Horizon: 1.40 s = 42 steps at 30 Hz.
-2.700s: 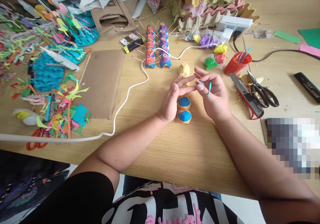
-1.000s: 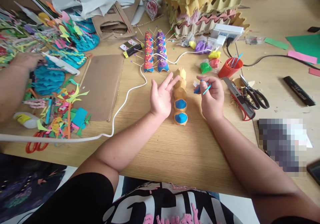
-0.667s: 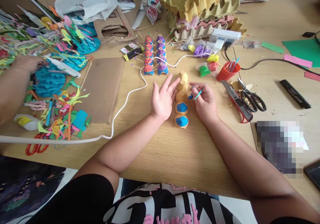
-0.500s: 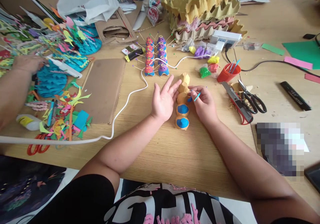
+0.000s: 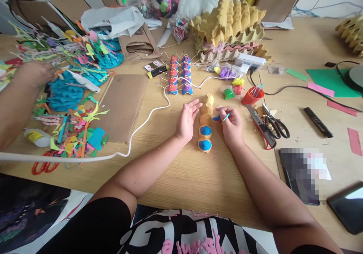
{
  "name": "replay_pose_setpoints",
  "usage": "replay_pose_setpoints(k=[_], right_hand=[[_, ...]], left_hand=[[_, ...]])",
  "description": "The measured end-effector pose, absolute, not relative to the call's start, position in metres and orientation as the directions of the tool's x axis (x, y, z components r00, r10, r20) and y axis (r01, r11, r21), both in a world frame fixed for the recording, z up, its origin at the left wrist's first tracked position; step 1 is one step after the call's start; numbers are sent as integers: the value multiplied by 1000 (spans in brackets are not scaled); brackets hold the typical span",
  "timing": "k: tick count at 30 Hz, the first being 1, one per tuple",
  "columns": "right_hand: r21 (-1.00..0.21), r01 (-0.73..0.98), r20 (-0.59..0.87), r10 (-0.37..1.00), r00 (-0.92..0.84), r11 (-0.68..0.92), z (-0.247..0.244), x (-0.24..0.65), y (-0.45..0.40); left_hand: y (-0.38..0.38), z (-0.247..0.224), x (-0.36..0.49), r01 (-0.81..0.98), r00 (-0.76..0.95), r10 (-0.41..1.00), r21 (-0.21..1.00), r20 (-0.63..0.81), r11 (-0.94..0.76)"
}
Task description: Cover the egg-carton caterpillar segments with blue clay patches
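Observation:
In the head view, a yellow egg-carton strip [image 5: 207, 108] lies lengthwise on the table between my hands. Its two nearest cups carry blue clay [image 5: 205, 145] on top; the farther cups are bare. My left hand [image 5: 187, 120] is open just left of the strip, palm turned toward it, fingers extended and empty. To the right of the strip, my right hand [image 5: 233, 125] is closed in a pinch around a thin light-blue clay tool [image 5: 226, 116]. A bit of blue clay [image 5: 216, 118] shows at its fingertips, close to the strip's middle cup.
Two decorated carton caterpillars [image 5: 186, 72] stand beyond, crossed by a white cable [image 5: 153, 110]. Right are clay packets [image 5: 229, 93], an orange cup [image 5: 252, 96], a utility knife [image 5: 262, 129] and scissors [image 5: 273, 123]. Another person's hand [image 5: 35, 72] is among paper scraps at left.
My left hand has turned from palm-up with spread fingers to a more sideways pose, fingers closer together. My right hand sits slightly farther from the strip, showing more blue clay. The camera view has shifted.

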State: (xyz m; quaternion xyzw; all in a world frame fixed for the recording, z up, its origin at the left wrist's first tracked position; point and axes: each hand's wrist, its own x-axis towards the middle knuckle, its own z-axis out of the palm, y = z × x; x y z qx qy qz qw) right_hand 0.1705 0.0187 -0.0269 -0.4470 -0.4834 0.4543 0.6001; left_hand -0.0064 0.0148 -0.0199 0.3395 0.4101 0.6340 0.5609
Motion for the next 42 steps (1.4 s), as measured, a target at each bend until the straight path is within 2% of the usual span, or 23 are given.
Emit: replay_pose_setpoints(k=[8, 11, 14, 17, 19, 23, 28, 33, 37, 40, 42], right_hand=[[-957, -253, 114, 987, 113, 139, -30, 175, 23], [-944, -307, 89, 988, 123, 123, -29, 176, 25], [-947, -303, 78, 991, 109, 108, -23, 175, 27], [-964, -257, 65, 998, 18, 68, -13, 173, 25], [-969, -248, 28, 998, -61, 12, -4, 171, 22], [-974, -227, 21, 990, -136, -11, 10, 166, 20], [-976, -219, 25, 987, -157, -10, 11, 165, 27], [-976, -207, 76, 996, -48, 64, 0, 167, 32], [-980, -86, 185, 983, -22, 182, -9, 168, 28], [-975, -55, 221, 972, -74, 217, -13, 166, 26], [-973, 15, 227, 969, -94, 230, -13, 165, 26]], left_hand=[[17, -34, -3, -99, -385, 913, 977, 137, -189], [19, -34, -6, 25, -306, 926, 974, 222, -225], [24, -27, -15, 135, -157, 934, 944, 320, -301], [30, -14, -26, 355, 76, 857, 789, 509, -500], [34, -6, -31, 420, 172, 792, 684, 586, -597], [41, 5, -34, 404, 347, 739, 619, 577, -673], [48, 5, -34, 377, 362, 713, 606, 600, -701], [53, -5, -32, 284, 229, 812, 761, 536, -583], [52, -16, -29, 130, 169, 887, 882, 431, -453], [51, -21, -29, 87, 161, 904, 906, 397, -413], [52, -21, -30, 133, 187, 889, 886, 418, -445]])
